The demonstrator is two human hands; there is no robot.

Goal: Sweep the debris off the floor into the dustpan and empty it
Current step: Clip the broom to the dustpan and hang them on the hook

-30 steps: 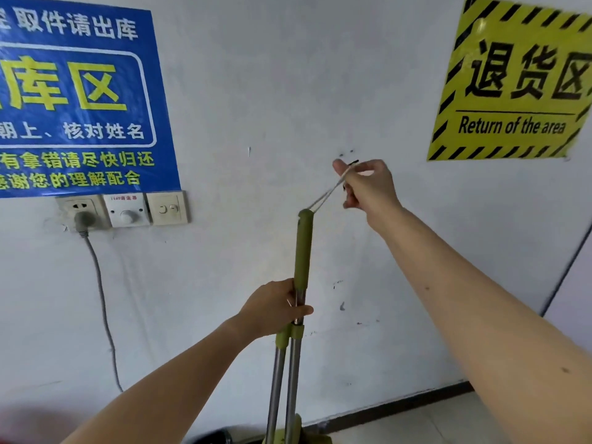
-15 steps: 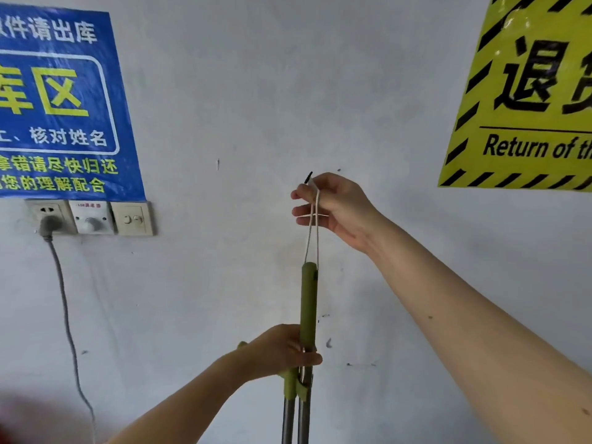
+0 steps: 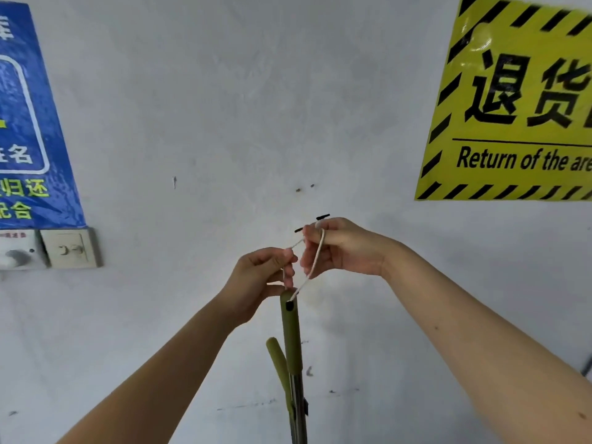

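As left hand (image 3: pixel 259 280) pinches cord (image 3: pixel 303 282), right hand (image 3: pixel 342 248) — curled — grips it

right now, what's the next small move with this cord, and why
Probably lift the white cord over what looks like a short black peg by the right hand; that hand and the left hand both pinch the cord, the broom handle hanging below.

Our right grip (image 3: pixel 342 248) sits right under the short black wall peg (image 3: pixel 323 216), our left grip (image 3: pixel 259 277) just beside it on the left, both pinching the thin white cord loop (image 3: pixel 315 257). The cord drops into the top of the long green-sleeved metal handle (image 3: pixel 291 334) below. A shorter green-sleeved handle (image 3: pixel 277 357) lies against its left side. Behind, on the grey plaster wall (image 3: pixel 224 107), the blue printed poster (image 3: pixel 32 139) hangs far left above the white switch plate (image 3: pixel 72 248), and the yellow striped sign (image 3: pixel 512 107) hangs far right.
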